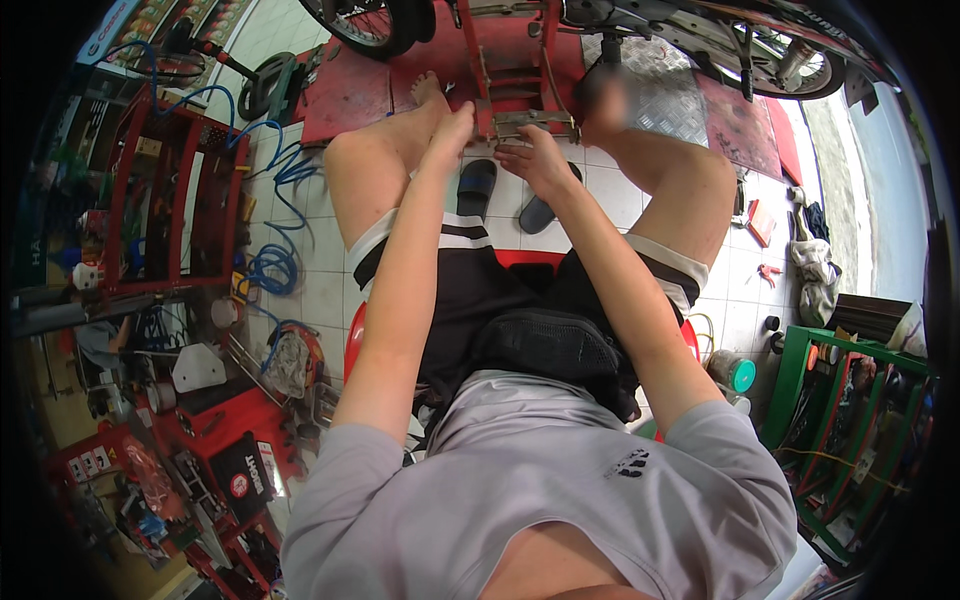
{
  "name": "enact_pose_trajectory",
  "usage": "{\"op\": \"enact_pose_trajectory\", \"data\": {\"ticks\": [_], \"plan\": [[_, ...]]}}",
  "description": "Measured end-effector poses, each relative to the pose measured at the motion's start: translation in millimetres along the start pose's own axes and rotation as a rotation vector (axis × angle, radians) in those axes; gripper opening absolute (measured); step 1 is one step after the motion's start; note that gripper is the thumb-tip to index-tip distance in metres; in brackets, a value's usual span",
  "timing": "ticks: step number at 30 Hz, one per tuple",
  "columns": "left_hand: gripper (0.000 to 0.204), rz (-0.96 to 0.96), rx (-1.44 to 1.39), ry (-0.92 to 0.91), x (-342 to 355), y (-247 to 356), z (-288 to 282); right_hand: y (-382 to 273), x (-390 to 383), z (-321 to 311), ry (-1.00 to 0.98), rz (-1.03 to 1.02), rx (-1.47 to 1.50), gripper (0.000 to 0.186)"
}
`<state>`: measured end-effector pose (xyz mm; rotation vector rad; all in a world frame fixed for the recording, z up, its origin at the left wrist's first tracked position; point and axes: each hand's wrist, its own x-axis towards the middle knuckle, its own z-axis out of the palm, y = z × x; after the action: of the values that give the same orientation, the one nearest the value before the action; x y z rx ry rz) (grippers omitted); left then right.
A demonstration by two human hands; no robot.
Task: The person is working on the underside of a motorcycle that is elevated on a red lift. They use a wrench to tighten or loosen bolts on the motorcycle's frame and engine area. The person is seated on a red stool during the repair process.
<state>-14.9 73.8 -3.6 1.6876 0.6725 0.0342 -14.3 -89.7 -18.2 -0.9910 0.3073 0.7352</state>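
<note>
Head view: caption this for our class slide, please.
Left hand and right hand near a red metal frame and dark sandals.

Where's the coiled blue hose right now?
In the head view, left of centre: the blue hose lies coiled on the white tiles between the red rack and the left leg.

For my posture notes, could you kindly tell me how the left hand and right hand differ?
The left hand looks narrow, nearly edge-on; the right hand looks broader. The left hand's fingers point mostly forward; the right hand's slant leftward, spread apart. Both are bare, near the red frame.
</note>
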Motion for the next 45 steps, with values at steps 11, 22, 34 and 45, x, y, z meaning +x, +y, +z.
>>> {"op": "enact_pose_trajectory", "data": {"ticks": [11, 22, 34, 45], "plan": [[0.042, -0.214, 0.127, -0.097, 6.0, -4.3, 5.4, -0.2, -0.1, -1.7, 0.01, -0.015, -0.012, 0.05], [0.038, -0.194, 0.02, -0.12, -9.6, 16.2, -0.5, 0.8, 5.3, -5.6, 0.023, 0.015, 0.008, 0.052], [0.035, -0.103, -0.03, -0.093, 15.4, -2.0, -11.5, 0.6, 3.8, -3.6, -0.014, 0.018, 0.02, 0.052], [0.051, -0.154, -0.13, -0.158, 18.5, 1.0, -23.1, 1.2, 3.6, 0.6, -0.007, 0.007, 0.04, 0.062]]}}
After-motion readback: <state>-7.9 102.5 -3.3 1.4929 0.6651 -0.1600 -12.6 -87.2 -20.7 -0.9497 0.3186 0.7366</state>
